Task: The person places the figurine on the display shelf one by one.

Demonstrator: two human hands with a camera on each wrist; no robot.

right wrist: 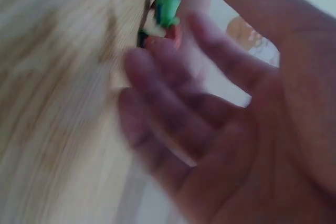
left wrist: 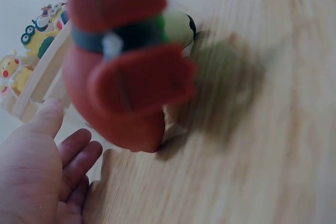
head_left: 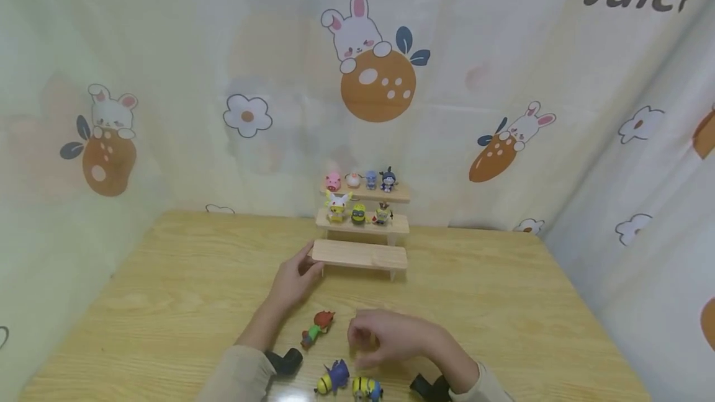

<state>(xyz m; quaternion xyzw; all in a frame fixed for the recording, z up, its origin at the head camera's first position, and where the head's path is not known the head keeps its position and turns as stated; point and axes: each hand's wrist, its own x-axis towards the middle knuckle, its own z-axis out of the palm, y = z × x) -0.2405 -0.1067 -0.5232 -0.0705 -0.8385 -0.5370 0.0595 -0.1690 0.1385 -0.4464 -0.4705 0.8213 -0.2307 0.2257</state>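
My left hand (head_left: 293,281) is at the left end of the lowest step (head_left: 360,254) of a small wooden display stand, its thumb against the wood. In the left wrist view its other fingers (left wrist: 79,153) are relaxed and apart. A red-haired toy figure (head_left: 317,329) in green lies on the table between the hands, its dark red shoes (left wrist: 144,80) large in the left wrist view. My right hand (head_left: 391,339) hovers above the table, fingers loosely bent with nothing in them. Near it lie a yellow-and-purple figure (head_left: 333,377) and a yellow-and-blue minion figure (head_left: 367,388).
The middle step (head_left: 363,223) bears three small figures, among them a Pikachu-like one (head_left: 336,208). On the top step (head_left: 365,192) are several more, including a pink pig (head_left: 333,181). A printed curtain (head_left: 290,160) hangs behind the wooden table (head_left: 480,303).
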